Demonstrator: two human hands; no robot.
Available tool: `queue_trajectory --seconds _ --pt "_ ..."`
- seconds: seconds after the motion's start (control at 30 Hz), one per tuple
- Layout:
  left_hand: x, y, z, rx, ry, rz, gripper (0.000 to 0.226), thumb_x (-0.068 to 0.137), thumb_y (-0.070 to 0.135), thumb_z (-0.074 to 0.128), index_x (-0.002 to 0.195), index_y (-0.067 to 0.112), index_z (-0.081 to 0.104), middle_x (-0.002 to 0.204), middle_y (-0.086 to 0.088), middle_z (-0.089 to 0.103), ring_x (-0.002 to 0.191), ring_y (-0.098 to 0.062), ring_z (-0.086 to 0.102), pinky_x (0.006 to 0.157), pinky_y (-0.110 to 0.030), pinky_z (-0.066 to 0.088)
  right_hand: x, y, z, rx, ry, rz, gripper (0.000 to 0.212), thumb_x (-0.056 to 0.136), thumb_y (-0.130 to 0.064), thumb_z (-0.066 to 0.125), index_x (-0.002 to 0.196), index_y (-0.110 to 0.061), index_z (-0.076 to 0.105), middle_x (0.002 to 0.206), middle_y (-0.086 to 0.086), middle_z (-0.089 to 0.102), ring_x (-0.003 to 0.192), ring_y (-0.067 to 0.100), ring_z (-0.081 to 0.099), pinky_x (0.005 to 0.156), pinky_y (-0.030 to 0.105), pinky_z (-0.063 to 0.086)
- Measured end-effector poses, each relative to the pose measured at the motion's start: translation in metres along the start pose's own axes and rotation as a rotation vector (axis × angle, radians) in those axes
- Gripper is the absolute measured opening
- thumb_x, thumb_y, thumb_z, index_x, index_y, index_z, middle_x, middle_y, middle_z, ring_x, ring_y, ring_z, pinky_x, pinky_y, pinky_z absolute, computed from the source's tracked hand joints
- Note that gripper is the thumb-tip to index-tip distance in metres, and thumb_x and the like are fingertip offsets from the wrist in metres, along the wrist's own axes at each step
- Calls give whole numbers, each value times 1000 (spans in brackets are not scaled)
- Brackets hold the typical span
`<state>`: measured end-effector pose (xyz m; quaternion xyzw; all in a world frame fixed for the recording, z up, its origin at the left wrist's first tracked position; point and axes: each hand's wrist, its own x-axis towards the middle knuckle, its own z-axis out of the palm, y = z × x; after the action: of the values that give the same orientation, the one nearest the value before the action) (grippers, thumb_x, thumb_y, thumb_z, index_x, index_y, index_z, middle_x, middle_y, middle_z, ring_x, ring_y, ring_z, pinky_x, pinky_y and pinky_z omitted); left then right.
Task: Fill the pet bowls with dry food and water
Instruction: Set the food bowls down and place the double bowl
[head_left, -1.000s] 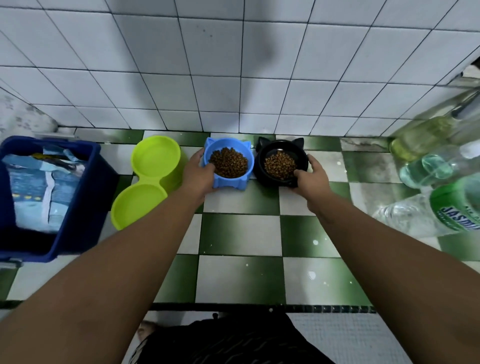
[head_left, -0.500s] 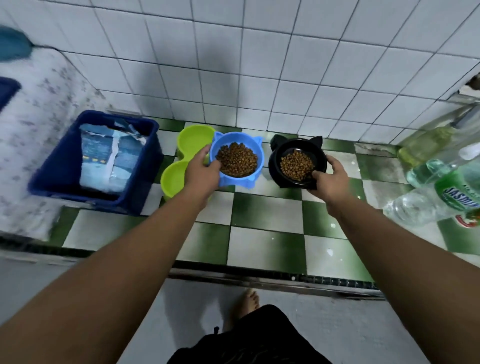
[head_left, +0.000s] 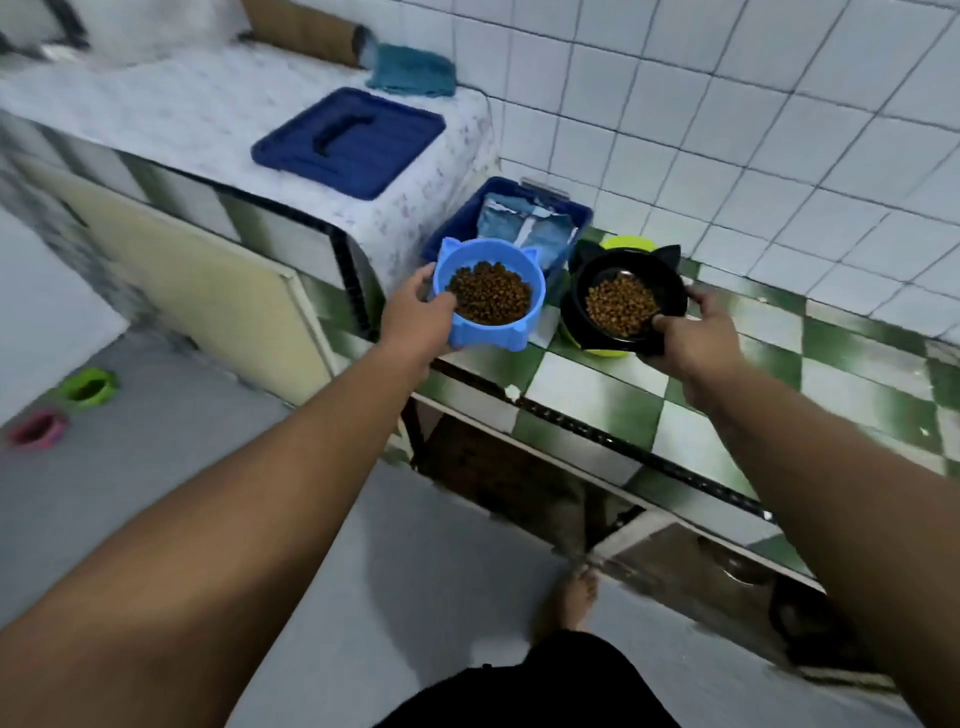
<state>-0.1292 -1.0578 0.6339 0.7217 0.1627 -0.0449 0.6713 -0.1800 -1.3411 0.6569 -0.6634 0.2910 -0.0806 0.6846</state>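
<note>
White tiled wall (head_left: 727, 130) behind, grey floor (head_left: 156, 493) below. Green-and-white checkered counter (head_left: 779, 374) runs along the wall; to its left a higher counter section under a pale patterned cover (head_left: 182, 119). Cupboard door (head_left: 208, 291) beneath the higher section, open dark space under the checkered part.

On the cover: blue lid (head_left: 348, 140) with handle, teal cloth (head_left: 413, 70) at the back near the wall. On the checkered counter against the step: blue bin (head_left: 467, 223) with a food bag (head_left: 524, 228) inside. Lime double bowl (head_left: 626, 243) sits behind and under the black bowl, mostly hidden. On the floor far left: green bowl (head_left: 85, 389) and pink bowl (head_left: 36, 428), near each other, blurred.

Both arms reach forward, roughly level. Left hand (head_left: 418, 317) holds the blue bowl (head_left: 488, 293) off the counter, in front of the bin; thumb over the near rim, fingers wrapped on the left side. Right hand (head_left: 696, 332) holds the black bowl (head_left: 623, 299) above the counter edge, thumb on the near rim, fingers closed round the right side. Both bowls have cat ears and hold brown kibble (head_left: 491, 299); bowls side by side, not touching. Black bowl tilts slightly toward the person.

Bare foot (head_left: 571, 597) on the floor below, dark shorts (head_left: 530, 680) at bottom edge.
</note>
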Motion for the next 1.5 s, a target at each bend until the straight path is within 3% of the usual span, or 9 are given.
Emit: queue_trajectory --seconds 0.13,0.27,0.33,0.47,0.6,0.8,1.0,1.2,1.5 --pt "-27 -17 -101 0 195 -10 39 97 14 58 132 31 62 120 -8 66 94 -29 71 66 -49 65 -42 12 77 -73 -154 -5 52 93 0 56 137 -27 45 109 9 57 86 25 62 62 39 61" --pt "-46 -43 -196 -103 341 -77 36 97 14 57 125 37 61 112 -14 71 80 -27 73 59 -41 63 -79 25 160 -152 -309 -4 50 94 -3 58 136 -26 45 119 5 58 97 24 63 56 32 57" --pt "-53 -56 -239 -144 435 -103 35 99 12 57 125 36 60 103 -14 71 75 -23 73 56 -37 62 -95 33 202 -174 -407 34 50 95 -2 57 137 -27 45 117 4 54 94 22 62 62 35 61" --pt "-59 -83 -316 -230 633 -171 37 99 8 58 128 32 58 93 -10 66 77 -26 69 52 -36 59 -116 57 288 -244 -606 69 55 94 0 58 141 -26 44 124 2 47 115 30 56 89 53 57" --pt "-49 -100 -367 -268 783 -185 37 98 7 61 126 31 58 88 -5 70 74 -23 69 54 -36 61 -123 76 375 -250 -735 167 61 97 1 56 147 -29 39 126 4 42 111 27 53 87 49 59" --pt "-22 -105 -433 -320 934 -221 32 101 5 54 121 30 58 103 -12 70 81 -25 70 58 -38 63 -123 91 501 -434 -889 127 57 92 -7 61 138 -38 45 131 5 52 109 28 62 84 49 60" --pt "3 -121 -509 -359 1090 -240 39 100 3 52 130 27 61 90 0 70 78 -22 71 67 -42 63 -136 95 615 -517 -977 158 58 97 -1 55 144 -33 40 139 9 49 112 30 61 72 40 61" --pt "48 -163 -601 -424 1176 -272 36 100 4 55 133 19 55 90 -6 68 77 -23 70 62 -41 62 -167 132 737 -553 -983 195 59 97 0 54 145 -32 39 128 7 45 111 32 57 83 55 58" --pt "163 -251 -767 -455 1129 -407 34 94 2 64 121 16 50 97 -16 68 70 -21 68 62 -41 62 -186 227 936 -629 -923 169 49 100 -9 52 141 -32 40 131 3 41 113 30 51 78 50 60"
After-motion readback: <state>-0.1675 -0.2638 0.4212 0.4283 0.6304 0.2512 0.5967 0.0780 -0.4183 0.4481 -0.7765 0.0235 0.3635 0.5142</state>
